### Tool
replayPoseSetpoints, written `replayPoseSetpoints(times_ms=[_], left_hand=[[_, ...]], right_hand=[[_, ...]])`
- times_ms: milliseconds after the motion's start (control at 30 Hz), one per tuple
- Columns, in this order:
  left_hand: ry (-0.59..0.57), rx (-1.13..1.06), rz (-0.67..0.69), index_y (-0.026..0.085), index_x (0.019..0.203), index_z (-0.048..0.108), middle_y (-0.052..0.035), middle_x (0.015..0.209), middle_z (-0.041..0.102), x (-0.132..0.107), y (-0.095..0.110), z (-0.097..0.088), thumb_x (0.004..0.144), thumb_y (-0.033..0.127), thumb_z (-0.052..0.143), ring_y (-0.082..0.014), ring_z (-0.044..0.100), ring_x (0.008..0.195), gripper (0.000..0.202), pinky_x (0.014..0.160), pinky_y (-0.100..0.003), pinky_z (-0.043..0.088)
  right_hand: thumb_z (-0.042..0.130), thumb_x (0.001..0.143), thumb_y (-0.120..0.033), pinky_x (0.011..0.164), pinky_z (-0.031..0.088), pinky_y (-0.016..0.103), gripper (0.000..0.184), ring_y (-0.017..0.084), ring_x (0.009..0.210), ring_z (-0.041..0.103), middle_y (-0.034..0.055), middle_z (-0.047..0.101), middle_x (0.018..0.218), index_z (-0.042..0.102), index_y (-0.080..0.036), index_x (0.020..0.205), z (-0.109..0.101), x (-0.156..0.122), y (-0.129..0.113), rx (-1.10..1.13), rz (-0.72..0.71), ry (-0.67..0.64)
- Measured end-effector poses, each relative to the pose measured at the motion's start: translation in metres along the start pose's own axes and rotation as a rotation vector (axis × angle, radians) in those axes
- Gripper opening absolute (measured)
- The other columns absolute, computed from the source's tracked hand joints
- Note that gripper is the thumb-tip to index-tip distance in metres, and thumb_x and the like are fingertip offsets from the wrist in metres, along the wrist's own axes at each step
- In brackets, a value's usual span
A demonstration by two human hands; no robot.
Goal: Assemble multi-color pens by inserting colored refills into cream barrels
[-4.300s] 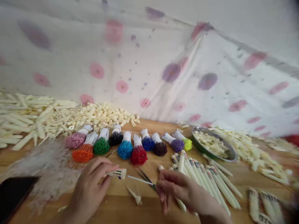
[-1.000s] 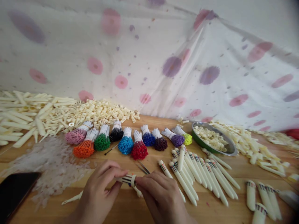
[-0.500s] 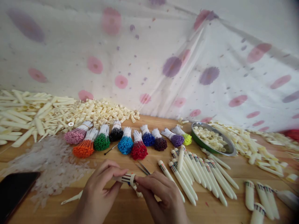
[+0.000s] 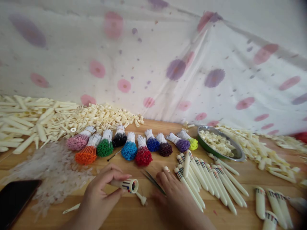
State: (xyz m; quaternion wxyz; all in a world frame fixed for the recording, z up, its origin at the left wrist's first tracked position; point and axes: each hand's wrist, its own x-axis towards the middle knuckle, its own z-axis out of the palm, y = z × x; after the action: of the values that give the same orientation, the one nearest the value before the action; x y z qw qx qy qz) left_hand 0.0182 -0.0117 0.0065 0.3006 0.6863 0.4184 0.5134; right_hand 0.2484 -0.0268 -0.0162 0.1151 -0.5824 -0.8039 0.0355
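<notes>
My left hand grips a cream pen barrel with coloured sliders, its open end pointing right. My right hand has left the barrel and lies over the table with its fingers stretched toward a few thin dark refills. A small cream pen tip lies on the wood between the hands. Bundles of coloured refills stand in a row just beyond. A row of assembled cream pens lies right of my right hand.
A metal bowl of cream parts sits at the right, with loose cream parts beyond it. Piles of cream barrels and springs fill the far left, clear bits lie nearer, and a black phone is at bottom left. A flowered sheet hangs behind.
My right hand let go of the barrel's end and moved right, down onto the table by the dark refills. The left hand keeps the barrel, whose open end now shows.
</notes>
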Motion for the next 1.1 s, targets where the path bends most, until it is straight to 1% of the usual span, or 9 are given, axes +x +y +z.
replayPoseSetpoints(times_ms=[100,233,333,433,567,667,733,867,1100], left_hand=[[-0.022,-0.063,-0.071,0.026,0.072,0.07,0.0048,0.068,0.064,0.002,0.0,0.001,0.059,0.003,0.064,-0.0105,0.064,0.066,0.027,0.062,-0.014,0.049],[-0.048,-0.113,-0.205,0.026,0.066,0.072,0.003,0.066,0.065,0.003,-0.001,0.001,0.056,0.006,0.066,-0.0132,0.065,0.066,0.023,0.061,-0.017,0.05],[-0.077,-0.147,-0.282,0.025,0.066,0.071,0.0021,0.068,0.066,0.003,-0.005,0.001,0.057,0.007,0.066,-0.0146,0.065,0.067,0.021,0.062,-0.02,0.051],[-0.111,-0.135,-0.305,0.024,0.068,0.071,0.0016,0.069,0.066,0.005,-0.009,0.0,0.057,0.009,0.068,-0.0152,0.065,0.067,0.018,0.064,-0.022,0.051],[-0.141,-0.11,-0.333,0.022,0.067,0.07,0.001,0.069,0.066,0.006,-0.011,-0.002,0.057,0.011,0.069,-0.0166,0.065,0.067,0.014,0.064,-0.024,0.05],[-0.191,-0.087,-0.364,0.022,0.07,0.07,0.0005,0.07,0.067,0.005,-0.011,-0.001,0.06,0.012,0.068,-0.0184,0.065,0.071,0.014,0.066,-0.025,0.049],[-0.222,-0.077,-0.372,0.022,0.071,0.071,0.0003,0.072,0.068,0.005,-0.01,-0.001,0.061,0.013,0.068,-0.0188,0.065,0.073,0.014,0.067,-0.026,0.049],[-0.195,-0.081,-0.385,0.022,0.071,0.071,0.0003,0.072,0.067,0.005,-0.009,0.0,0.06,0.014,0.067,-0.0188,0.065,0.072,0.014,0.068,-0.026,0.049],[-0.213,-0.064,-0.421,0.021,0.067,0.071,-0.0001,0.067,0.066,0.005,-0.007,-0.001,0.056,0.016,0.069,-0.0205,0.064,0.07,0.012,0.066,-0.028,0.049]], right_hand=[[0.076,0.068,-0.022,0.073,0.052,0.04,0.025,0.029,0.083,0.063,0.0102,0.065,0.084,0.058,-0.015,0.083,0.021,0.004,-0.002,-0.078,-0.017,0.08],[0.068,0.073,-0.01,0.064,0.051,0.04,0.015,0.029,0.071,0.062,0.0095,0.064,0.073,0.054,-0.016,0.073,0.03,0.015,-0.002,-0.082,-0.024,0.141],[0.058,0.081,-0.009,0.055,0.05,0.031,0.013,0.022,0.062,0.062,0.0056,0.063,0.068,0.052,-0.017,0.072,0.02,0.018,0.003,-0.012,-0.023,0.174],[0.049,0.089,-0.013,0.055,0.048,0.023,0.007,0.015,0.063,0.061,0.0017,0.063,0.072,0.053,-0.018,0.085,-0.003,0.014,0.003,0.101,-0.08,0.225],[0.046,0.093,-0.017,0.072,0.048,0.028,0.014,0.016,0.078,0.058,0.0046,0.065,0.088,0.054,-0.018,0.104,-0.038,0.007,-0.009,0.307,-0.353,0.34],[0.05,0.091,-0.014,0.073,0.046,0.03,0.018,0.016,0.076,0.054,0.0049,0.067,0.091,0.056,-0.016,0.108,-0.052,0.005,-0.016,0.279,-0.476,0.347],[0.05,0.091,-0.013,0.069,0.045,0.03,0.02,0.017,0.074,0.052,0.005,0.067,0.09,0.057,-0.015,0.109,-0.055,0.004,-0.016,0.234,-0.496,0.355],[0.052,0.09,-0.015,0.058,0.041,0.028,0.019,0.016,0.068,0.048,0.0043,0.066,0.084,0.059,-0.016,0.107,-0.055,0.003,-0.012,0.149,-0.495,0.37],[0.053,0.089,-0.013,0.056,0.036,0.029,0.022,0.016,0.066,0.045,0.0038,0.065,0.084,0.059,-0.015,0.11,-0.054,0.0,-0.011,0.047,-0.54,0.384]])
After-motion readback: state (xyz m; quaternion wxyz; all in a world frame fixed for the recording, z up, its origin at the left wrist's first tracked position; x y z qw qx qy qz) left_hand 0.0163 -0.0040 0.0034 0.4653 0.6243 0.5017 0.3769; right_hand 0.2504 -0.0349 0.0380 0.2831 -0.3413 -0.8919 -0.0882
